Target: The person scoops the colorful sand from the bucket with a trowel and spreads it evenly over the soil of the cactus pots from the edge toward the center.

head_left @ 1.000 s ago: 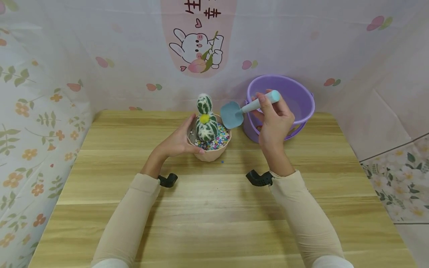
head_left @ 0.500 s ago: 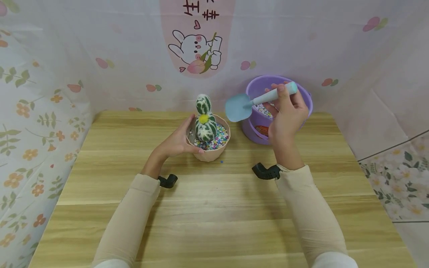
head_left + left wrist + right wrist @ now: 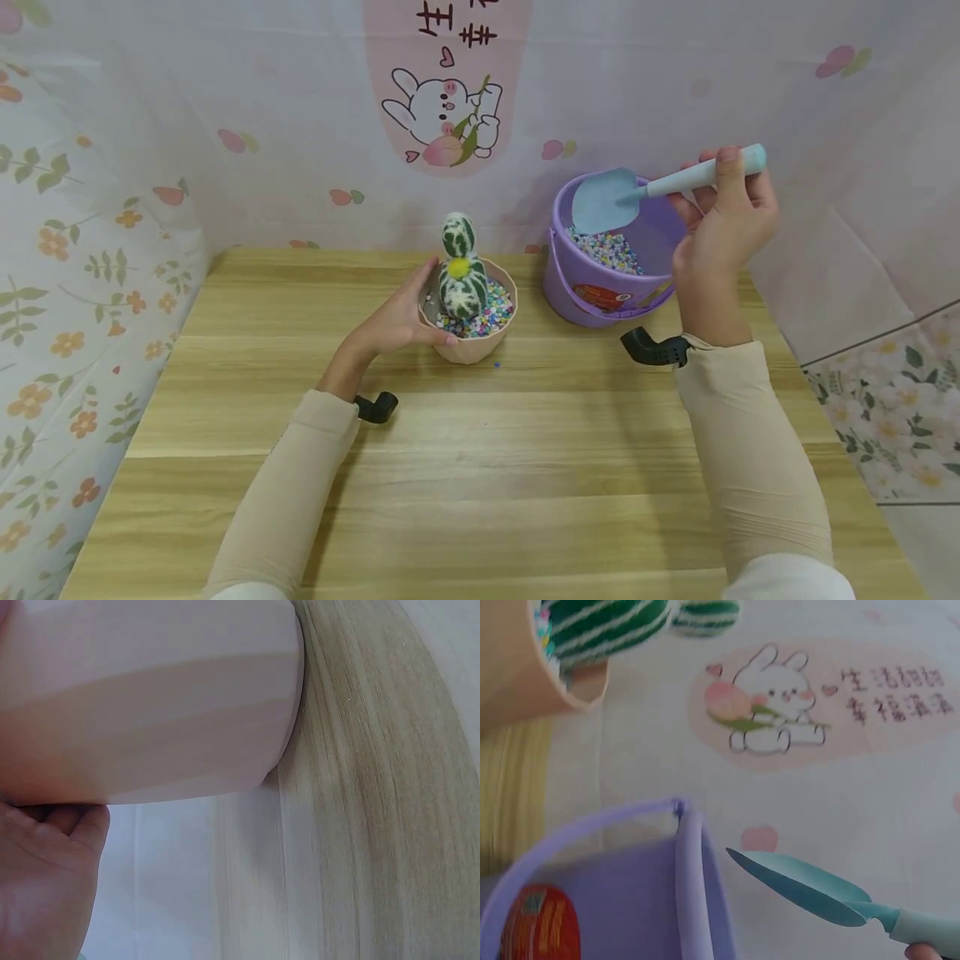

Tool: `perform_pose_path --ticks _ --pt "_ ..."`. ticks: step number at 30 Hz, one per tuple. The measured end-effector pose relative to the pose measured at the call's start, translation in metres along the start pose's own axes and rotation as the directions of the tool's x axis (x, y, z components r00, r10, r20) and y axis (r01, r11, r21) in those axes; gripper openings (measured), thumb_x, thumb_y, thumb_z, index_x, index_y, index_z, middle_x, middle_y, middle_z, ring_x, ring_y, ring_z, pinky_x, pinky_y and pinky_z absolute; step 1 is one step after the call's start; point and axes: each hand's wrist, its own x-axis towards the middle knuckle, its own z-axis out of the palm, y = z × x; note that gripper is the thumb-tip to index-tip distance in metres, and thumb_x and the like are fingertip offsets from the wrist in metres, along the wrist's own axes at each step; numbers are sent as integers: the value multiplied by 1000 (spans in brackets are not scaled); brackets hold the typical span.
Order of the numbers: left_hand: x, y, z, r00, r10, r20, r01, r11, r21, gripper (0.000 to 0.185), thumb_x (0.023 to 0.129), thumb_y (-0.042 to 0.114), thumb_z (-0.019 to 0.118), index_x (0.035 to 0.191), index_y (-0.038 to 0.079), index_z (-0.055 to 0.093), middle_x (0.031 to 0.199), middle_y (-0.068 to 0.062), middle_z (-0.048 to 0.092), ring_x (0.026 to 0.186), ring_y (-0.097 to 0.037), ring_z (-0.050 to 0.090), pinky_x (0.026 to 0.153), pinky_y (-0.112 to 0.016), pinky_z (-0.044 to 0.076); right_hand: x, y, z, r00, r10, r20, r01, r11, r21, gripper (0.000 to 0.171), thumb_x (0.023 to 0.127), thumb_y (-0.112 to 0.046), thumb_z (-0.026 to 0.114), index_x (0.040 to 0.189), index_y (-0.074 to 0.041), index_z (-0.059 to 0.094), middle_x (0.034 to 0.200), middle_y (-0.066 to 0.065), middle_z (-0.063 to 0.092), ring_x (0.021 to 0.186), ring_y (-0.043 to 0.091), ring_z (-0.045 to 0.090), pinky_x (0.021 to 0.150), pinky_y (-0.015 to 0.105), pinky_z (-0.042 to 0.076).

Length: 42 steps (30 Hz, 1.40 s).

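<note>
The left hand (image 3: 396, 321) gripped the pot (image 3: 472, 348), its pebble layer (image 3: 498, 312) seemingly incomplete toward nine o'clock. At two o'clock, the right hand (image 3: 727, 233) pinched the shovel (image 3: 606, 202) above the bucket (image 3: 558, 275).

Printed cloth around a wood-grain table (image 3: 480, 475).
Behind the far edge hangs a white cloth (image 3: 285, 125) whose pink panel (image 3: 498, 58) shows a rabbit (image 3: 431, 108), tulip (image 3: 444, 151), hearts (image 3: 447, 57) and dark characters (image 3: 477, 35); along the left edge, a sheet (image 3: 45, 308) of orange flowers; beyond the right edge, a pale-blossomed panel (image 3: 896, 425).
</note>
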Motion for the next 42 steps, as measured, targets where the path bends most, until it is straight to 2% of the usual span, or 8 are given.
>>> perform_pose_path --ticks 8,17,26,32,38,42 --pt "-1 0 0 1000 -21 13 21 1000 -17 129 68 33 89 157 13 -2 163 -5 2 149 -20 5 120 -44 8 37 2 -11 999 43 0 -43 994 -96 26 80 -14 81 92 4 66 84 13 64 64 28 66 50 36 54" --pt "0 0 0 1000 -16 6 16 1000 -14 127 69 32 89 157 13 -1 163 -6 4 149 -21 7 120 -44 8 58 8 -11 993 114 26 -103 958 -267 26 77 -17 83 89 2 69 85 11 66 62 24 67 52 34 57" --pt "2 5 0 1000 -20 10 21 1000 -19 126 70 28 88 157 11 -1 163 -6 3 149 -22 7 120 -45 9 85 11 -18 949 307 73 -266 903 -338 37 78 -13 82 108 3 68 89 12 70 73 26 72 55 36 58" --pt "5 3 0 1000 -13 -1 13 1000 -3 127 68 31 89 157 11 1 163 -6 5 149 -21 8 120 -44 9 99 14 -27 919 382 99 -333 885 -325 31 81 -9 77 108 3 67 89 14 70 78 27 72 65 38 59" --pt "3 3 0 1000 -17 -1 17 1000 -17 128 68 31 90 157 12 1 163 -4 5 149 -20 7 120 -44 8 98 23 -26 904 399 152 -336 885 -324 29 85 -8 73 110 4 65 94 13 68 88 27 70 69 36 59" --pt "1 3 1 1000 -26 -4 26 999 -18 129 67 31 90 157 12 1 163 -5 5 149 -20 7 120 -44 8 93 32 -24 883 415 219 -314 870 -381 37 84 -8 74 117 2 62 99 11 67 99 28 67 73 33 59"
